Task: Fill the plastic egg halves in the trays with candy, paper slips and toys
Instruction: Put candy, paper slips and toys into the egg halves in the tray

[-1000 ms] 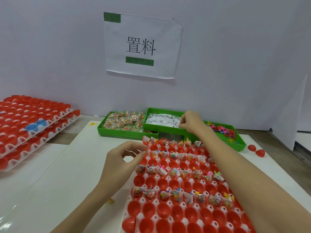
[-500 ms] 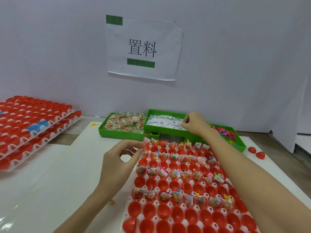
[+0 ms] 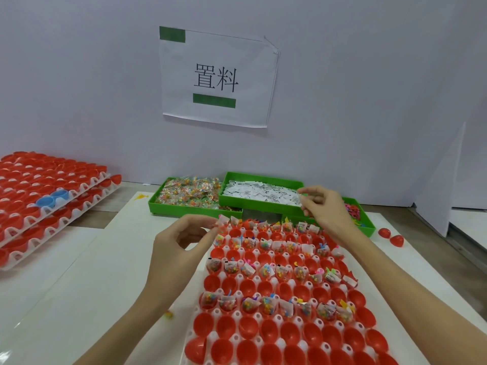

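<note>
A white tray (image 3: 238,314) of red plastic egg halves (image 3: 290,335) lies in front of me. Alternate rows hold candy packets, paper slips and small toys; the rows between them are bare. My left hand (image 3: 181,246) hovers at the tray's far left corner with curled fingers, its fingertips pinching a white slip (image 3: 222,220) that stands in the corner egg half. Over the right end of the green slip bin (image 3: 263,206), my right hand (image 3: 324,206) pinches a white paper slip (image 3: 297,199). The candy bin (image 3: 158,206) sits to the left and the toy bin (image 3: 369,227) to the right.
Two stacked trays of red halves (image 3: 39,206), with two blue halves (image 3: 52,198), sit at the left. Two loose red halves (image 3: 390,237) lie right of the toy bin. A white partition (image 3: 434,193) stands at the right, and a paper sign (image 3: 216,77) hangs on the back wall.
My right hand has drawn back and to the right from the slip pile, a slip between its fingers. My left hand has stayed at the tray's far left corner.
</note>
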`<move>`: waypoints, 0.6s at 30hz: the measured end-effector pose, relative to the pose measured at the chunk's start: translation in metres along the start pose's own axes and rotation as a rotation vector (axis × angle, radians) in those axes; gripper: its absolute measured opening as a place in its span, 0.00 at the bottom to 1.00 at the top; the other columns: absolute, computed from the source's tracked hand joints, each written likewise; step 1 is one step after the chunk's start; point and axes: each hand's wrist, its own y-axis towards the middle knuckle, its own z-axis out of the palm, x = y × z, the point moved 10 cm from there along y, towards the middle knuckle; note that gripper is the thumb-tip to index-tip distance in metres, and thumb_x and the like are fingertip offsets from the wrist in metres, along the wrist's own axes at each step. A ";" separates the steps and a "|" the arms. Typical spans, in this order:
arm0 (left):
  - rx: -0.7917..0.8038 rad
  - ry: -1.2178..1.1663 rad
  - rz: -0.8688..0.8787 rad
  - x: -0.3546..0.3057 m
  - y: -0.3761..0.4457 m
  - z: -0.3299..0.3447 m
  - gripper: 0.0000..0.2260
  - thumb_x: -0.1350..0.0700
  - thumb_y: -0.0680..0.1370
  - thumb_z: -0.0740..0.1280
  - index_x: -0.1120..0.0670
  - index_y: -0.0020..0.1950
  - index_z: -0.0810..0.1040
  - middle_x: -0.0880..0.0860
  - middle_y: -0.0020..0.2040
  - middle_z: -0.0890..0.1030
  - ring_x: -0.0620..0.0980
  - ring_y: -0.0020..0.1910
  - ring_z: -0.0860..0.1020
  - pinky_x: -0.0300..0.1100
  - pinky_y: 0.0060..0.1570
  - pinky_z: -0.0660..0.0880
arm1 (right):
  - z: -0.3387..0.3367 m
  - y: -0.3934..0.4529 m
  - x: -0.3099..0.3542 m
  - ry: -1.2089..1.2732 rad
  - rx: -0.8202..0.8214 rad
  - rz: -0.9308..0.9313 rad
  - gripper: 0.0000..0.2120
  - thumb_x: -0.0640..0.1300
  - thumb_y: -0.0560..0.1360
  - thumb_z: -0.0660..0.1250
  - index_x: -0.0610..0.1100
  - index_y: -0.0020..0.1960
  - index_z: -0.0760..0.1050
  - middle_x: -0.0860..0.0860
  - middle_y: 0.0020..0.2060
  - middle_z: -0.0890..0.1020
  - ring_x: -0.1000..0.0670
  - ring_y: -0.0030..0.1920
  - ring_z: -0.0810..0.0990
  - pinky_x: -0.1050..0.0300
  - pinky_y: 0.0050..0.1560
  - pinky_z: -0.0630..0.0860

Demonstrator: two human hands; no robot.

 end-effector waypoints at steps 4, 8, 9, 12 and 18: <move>0.136 -0.118 -0.050 -0.007 -0.011 0.021 0.08 0.57 0.73 0.78 0.46 0.50 0.87 0.50 0.46 0.88 0.49 0.45 0.86 0.35 0.47 0.82 | 0.008 -0.057 0.016 0.125 0.091 -0.033 0.12 0.39 0.78 0.71 0.48 0.61 0.81 0.50 0.42 0.87 0.53 0.41 0.86 0.67 0.44 0.80; 0.207 -0.158 -0.088 -0.014 -0.020 0.033 0.11 0.57 0.71 0.78 0.45 0.51 0.87 0.51 0.47 0.88 0.50 0.46 0.87 0.36 0.49 0.82 | 0.027 -0.110 0.034 0.244 0.199 -0.075 0.08 0.42 0.76 0.74 0.49 0.54 0.86 0.49 0.44 0.88 0.48 0.44 0.87 0.63 0.47 0.82; 0.227 -0.166 -0.096 -0.017 -0.021 0.035 0.11 0.57 0.71 0.78 0.45 0.51 0.88 0.52 0.46 0.88 0.50 0.45 0.87 0.36 0.48 0.82 | 0.032 -0.118 0.038 0.241 0.217 -0.093 0.06 0.42 0.76 0.75 0.49 0.52 0.86 0.48 0.43 0.88 0.48 0.43 0.87 0.62 0.47 0.82; 0.281 -0.180 -0.102 -0.024 -0.026 0.040 0.08 0.57 0.71 0.78 0.47 0.48 0.89 0.53 0.44 0.88 0.52 0.42 0.87 0.39 0.48 0.83 | 0.041 -0.129 0.053 0.222 0.238 -0.150 0.03 0.43 0.76 0.75 0.49 0.49 0.86 0.49 0.42 0.88 0.48 0.40 0.87 0.59 0.45 0.83; 0.334 -0.105 0.017 -0.040 -0.032 0.047 0.05 0.59 0.73 0.77 0.52 0.47 0.89 0.51 0.50 0.87 0.53 0.51 0.86 0.40 0.51 0.82 | 0.039 -0.136 0.067 0.128 0.267 -0.226 0.02 0.45 0.77 0.75 0.52 0.49 0.86 0.52 0.42 0.87 0.50 0.42 0.87 0.55 0.48 0.84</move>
